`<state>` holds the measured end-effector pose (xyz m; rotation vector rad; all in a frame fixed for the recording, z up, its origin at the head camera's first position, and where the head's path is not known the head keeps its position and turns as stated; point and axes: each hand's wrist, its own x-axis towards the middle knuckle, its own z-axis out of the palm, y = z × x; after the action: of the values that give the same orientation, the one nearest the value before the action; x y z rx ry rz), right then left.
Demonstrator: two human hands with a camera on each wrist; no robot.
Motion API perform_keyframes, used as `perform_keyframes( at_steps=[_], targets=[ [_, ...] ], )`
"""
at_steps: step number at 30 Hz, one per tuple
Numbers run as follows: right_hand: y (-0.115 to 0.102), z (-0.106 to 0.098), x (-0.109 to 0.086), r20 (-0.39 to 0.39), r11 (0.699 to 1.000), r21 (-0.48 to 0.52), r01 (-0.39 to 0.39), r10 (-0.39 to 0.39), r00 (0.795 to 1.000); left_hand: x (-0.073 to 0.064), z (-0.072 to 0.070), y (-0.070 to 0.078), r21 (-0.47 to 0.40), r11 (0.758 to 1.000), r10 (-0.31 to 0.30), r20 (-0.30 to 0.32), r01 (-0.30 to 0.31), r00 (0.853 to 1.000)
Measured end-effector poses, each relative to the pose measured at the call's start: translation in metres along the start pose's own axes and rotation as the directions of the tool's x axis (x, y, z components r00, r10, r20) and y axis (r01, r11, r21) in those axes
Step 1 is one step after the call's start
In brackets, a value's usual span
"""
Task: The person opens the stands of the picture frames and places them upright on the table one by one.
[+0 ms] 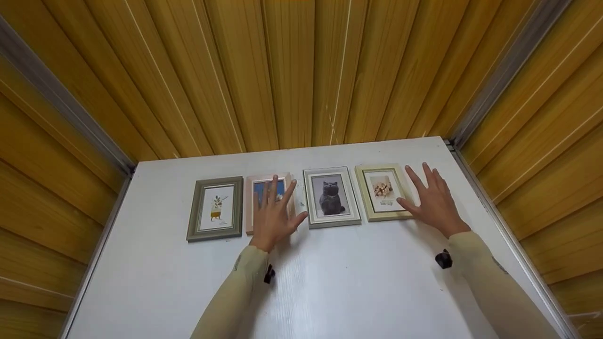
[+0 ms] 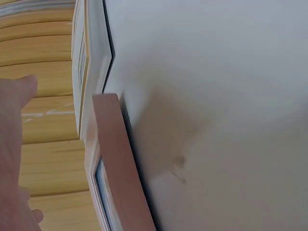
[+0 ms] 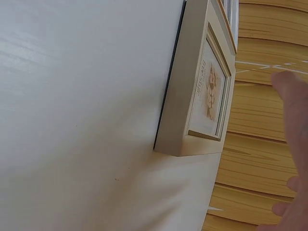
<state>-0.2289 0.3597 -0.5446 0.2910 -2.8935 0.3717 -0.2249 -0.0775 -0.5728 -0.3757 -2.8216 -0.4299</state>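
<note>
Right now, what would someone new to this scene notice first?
Likely the grey cat in the white frame, third from left in a row of four frames on the white table. Next, the left hand, spread above the pink frame, and the right hand, likewise spread, by the cream frame at the row's right end.

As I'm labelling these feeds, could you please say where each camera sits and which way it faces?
Head: on the head, facing forward and down at the white surface; left hand, right hand and sleeves show.
Left wrist: worn there, facing the pink frame; part of that hand shows.
Right wrist: likewise, facing the cream frame; part of that hand shows.
Head and right wrist share the cream frame.
</note>
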Motion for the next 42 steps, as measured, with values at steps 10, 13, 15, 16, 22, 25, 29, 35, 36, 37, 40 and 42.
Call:
perform_keyframes(
  at_steps=[10, 13, 15, 16, 22, 25, 29, 35, 36, 37, 40, 42],
  targets=[
    [0.005, 0.007, 0.006, 0.112, 0.981, 0.164, -0.106, 0.088, 0.99, 0.02, 0.009, 0.037, 0.034, 0.998, -0.052, 0.106, 0.048, 0.993],
    [0.007, 0.007, 0.007, 0.148, 0.968, 0.206, -0.143, 0.113, 0.982, 0.028, 0.012, 0.052, -0.011, 0.998, -0.067, 0.144, 0.07, 0.987],
    [0.007, 0.007, 0.009, 0.161, 0.965, 0.214, -0.152, 0.119, 0.98, 0.032, 0.014, 0.062, -0.033, 0.997, -0.069, 0.168, 0.075, 0.983],
    [0.007, 0.007, 0.01, 0.167, 0.964, 0.215, -0.155, 0.12, 0.979, 0.034, 0.015, 0.067, -0.049, 0.996, -0.066, 0.174, 0.075, 0.982],
    [0.006, 0.007, 0.017, 0.218, 0.956, 0.216, -0.196, 0.149, 0.965, 0.04, 0.023, 0.092, -0.138, 0.988, -0.048, 0.194, 0.076, 0.98],
    [0.005, 0.007, 0.023, 0.229, 0.95, 0.227, -0.213, 0.161, 0.96, 0.043, 0.027, 0.102, -0.149, 0.986, -0.047, 0.198, 0.078, 0.979],
    [0.006, 0.005, 0.03, 0.204, 0.943, 0.265, -0.201, 0.15, 0.968, 0.049, 0.033, 0.115, -0.171, 0.982, -0.048, 0.175, 0.078, 0.983],
    [0.007, 0.005, 0.036, 0.203, 0.919, 0.322, -0.229, 0.169, 0.964, 0.058, 0.045, 0.135, -0.181, 0.979, -0.061, 0.163, 0.091, 0.985],
    [0.007, 0.006, 0.037, 0.213, 0.915, 0.323, -0.244, 0.181, 0.96, 0.06, 0.047, 0.139, -0.175, 0.98, -0.066, 0.165, 0.095, 0.984],
    [0.007, 0.006, 0.039, 0.223, 0.91, 0.323, -0.26, 0.193, 0.955, 0.062, 0.05, 0.144, -0.166, 0.981, -0.07, 0.167, 0.098, 0.983],
    [0.006, 0.008, 0.042, 0.253, 0.898, 0.32, -0.303, 0.228, 0.94, 0.068, 0.056, 0.157, -0.162, 0.98, -0.083, 0.178, 0.112, 0.981],
    [0.004, 0.009, 0.043, 0.275, 0.891, 0.313, -0.328, 0.246, 0.929, 0.072, 0.06, 0.166, -0.156, 0.98, -0.091, 0.178, 0.12, 0.98]
  ],
)
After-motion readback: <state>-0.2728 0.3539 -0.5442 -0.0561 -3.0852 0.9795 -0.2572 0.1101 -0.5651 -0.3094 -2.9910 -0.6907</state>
